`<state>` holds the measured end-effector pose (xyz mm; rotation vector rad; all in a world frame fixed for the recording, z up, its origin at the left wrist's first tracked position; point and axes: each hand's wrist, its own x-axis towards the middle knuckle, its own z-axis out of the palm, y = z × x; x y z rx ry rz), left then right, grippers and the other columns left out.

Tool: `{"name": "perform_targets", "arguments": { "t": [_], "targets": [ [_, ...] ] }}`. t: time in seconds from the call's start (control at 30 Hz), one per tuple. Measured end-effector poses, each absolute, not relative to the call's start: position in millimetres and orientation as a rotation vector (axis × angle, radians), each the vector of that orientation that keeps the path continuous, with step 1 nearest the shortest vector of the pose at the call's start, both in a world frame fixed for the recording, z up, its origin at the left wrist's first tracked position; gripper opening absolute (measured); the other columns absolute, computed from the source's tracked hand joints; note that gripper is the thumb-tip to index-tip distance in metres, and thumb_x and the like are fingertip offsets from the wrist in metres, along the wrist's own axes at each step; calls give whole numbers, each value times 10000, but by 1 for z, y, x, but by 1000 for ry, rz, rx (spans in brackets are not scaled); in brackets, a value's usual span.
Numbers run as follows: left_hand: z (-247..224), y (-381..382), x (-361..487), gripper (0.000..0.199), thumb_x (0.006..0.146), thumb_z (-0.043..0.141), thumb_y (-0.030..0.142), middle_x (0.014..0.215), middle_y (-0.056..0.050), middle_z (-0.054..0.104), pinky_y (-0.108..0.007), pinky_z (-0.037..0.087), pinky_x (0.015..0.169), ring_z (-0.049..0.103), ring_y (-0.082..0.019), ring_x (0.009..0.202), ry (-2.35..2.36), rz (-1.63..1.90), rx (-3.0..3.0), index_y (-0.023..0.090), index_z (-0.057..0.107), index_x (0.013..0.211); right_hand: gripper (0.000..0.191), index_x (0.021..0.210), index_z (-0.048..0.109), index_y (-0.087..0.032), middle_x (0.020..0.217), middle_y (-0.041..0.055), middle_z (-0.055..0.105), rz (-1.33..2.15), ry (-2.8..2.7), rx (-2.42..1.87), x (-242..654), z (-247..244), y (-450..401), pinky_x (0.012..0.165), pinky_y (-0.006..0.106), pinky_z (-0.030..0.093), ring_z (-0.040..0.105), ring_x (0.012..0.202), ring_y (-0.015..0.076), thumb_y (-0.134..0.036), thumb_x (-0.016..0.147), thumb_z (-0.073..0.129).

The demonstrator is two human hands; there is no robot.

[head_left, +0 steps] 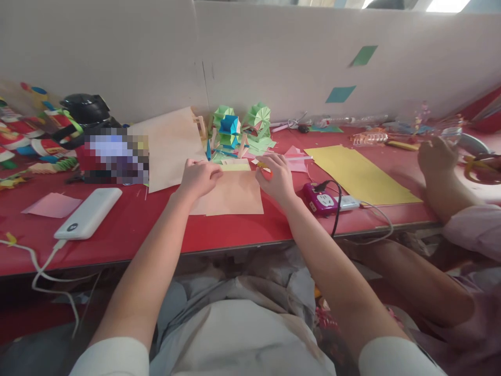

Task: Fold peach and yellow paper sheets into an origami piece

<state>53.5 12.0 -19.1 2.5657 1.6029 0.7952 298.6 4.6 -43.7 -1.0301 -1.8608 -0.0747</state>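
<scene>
A sheet of light tan paper (237, 196) lies in front of me, with a pale yellow strip (235, 167) along its far edge. At its upper left, my left hand (200, 178) has curled fingers pressed down on the paper. My right hand (277, 176) is closed at the upper right corner, around a small yellow and orange-red thing (265, 168) whose kind I cannot make out. Just beyond the paper stand folded green paper shapes (258, 117) and a blue one (229, 127).
Left are a larger tan sheet (172, 151), a white power bank (89, 213) with a cable and pink paper (52, 204). Right are a purple power socket (321, 200) and yellow paper (358, 172). Another person's hand (438, 156) rests farther right, near scissors (483, 168).
</scene>
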Motion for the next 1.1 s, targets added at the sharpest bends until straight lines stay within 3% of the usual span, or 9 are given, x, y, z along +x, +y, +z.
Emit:
{"name": "perform_targets", "arguments": {
  "t": [0.13, 0.33, 0.57, 0.9, 1.1],
  "targets": [
    [-23, 8, 57, 193, 871, 521, 288, 812, -33, 731, -471, 286, 938, 625, -241, 858, 1584, 788, 2597, 250, 688, 781, 274, 1146, 649, -227, 1157, 103, 656, -87, -2149, -986, 274, -35, 1, 910, 438, 420, 536, 1087, 290, -228, 905, 518],
    [-23, 0, 66, 247, 900, 467, 299, 818, -52, 721, -478, 270, 917, 624, -253, 869, 1580, 858, 2672, 235, 682, 796, 234, 958, 676, -172, 927, 103, 664, -31, -2336, -1060, 249, -32, 10, 748, 336, 394, 566, 886, 233, -195, 938, 444],
    [-28, 0, 62, 270, 904, 465, 288, 835, -34, 733, -484, 256, 935, 624, -248, 872, 1560, 916, 2635, 254, 699, 775, 163, 870, 670, -184, 877, 69, 667, 20, -2295, -1041, 251, -32, 9, 635, 293, 358, 576, 816, 200, -213, 875, 510],
    [-28, 7, 27, 206, 863, 542, 295, 909, -34, 751, -511, 238, 984, 624, -272, 924, 1681, 1037, 2411, 255, 693, 728, 82, 732, 616, -192, 753, 60, 641, 169, -2078, -1120, 305, -52, 8, 628, 308, 438, 556, 678, 179, -209, 801, 577],
    [-29, 6, 35, 177, 858, 546, 298, 903, 0, 753, -470, 282, 961, 632, -252, 913, 1633, 961, 2453, 259, 675, 743, 231, 1046, 636, -194, 986, 95, 674, 295, -1953, -985, 293, -54, 5, 706, 312, 498, 610, 828, 193, -351, 901, 548]
  ]
}}
